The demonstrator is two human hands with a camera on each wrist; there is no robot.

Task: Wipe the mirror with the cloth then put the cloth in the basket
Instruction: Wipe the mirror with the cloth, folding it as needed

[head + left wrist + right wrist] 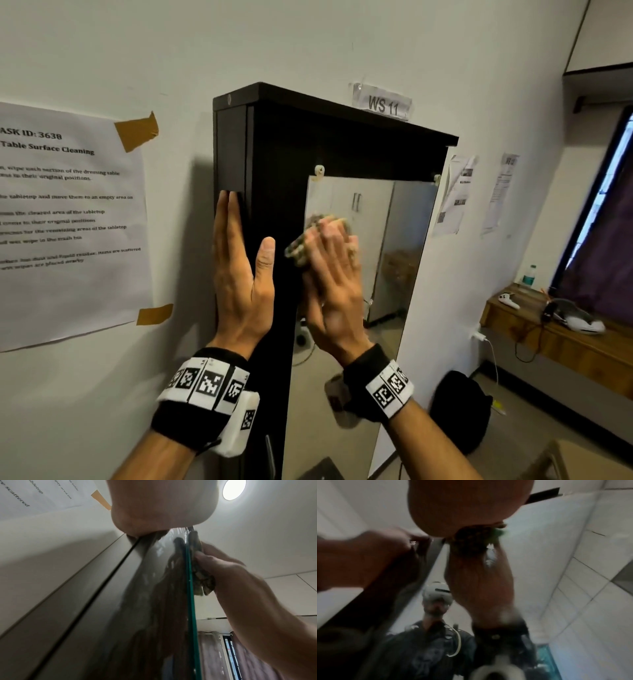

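Pressing the cloth (320, 240) flat against the mirror (394, 240) at the centre of the frame, our right hand (334, 291) lies over it with fingers straight, so its grip is wide. Our left hand (239, 274), just left of centre, has an equally wide grip, fingers straight along the side of the dark cabinet (274, 171) and thumb on its front edge.

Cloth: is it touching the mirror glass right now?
Touching. The left wrist view looks along the mirror edge-on: the cloth lies flat against the glass with no gap, pressed there by the right hand.
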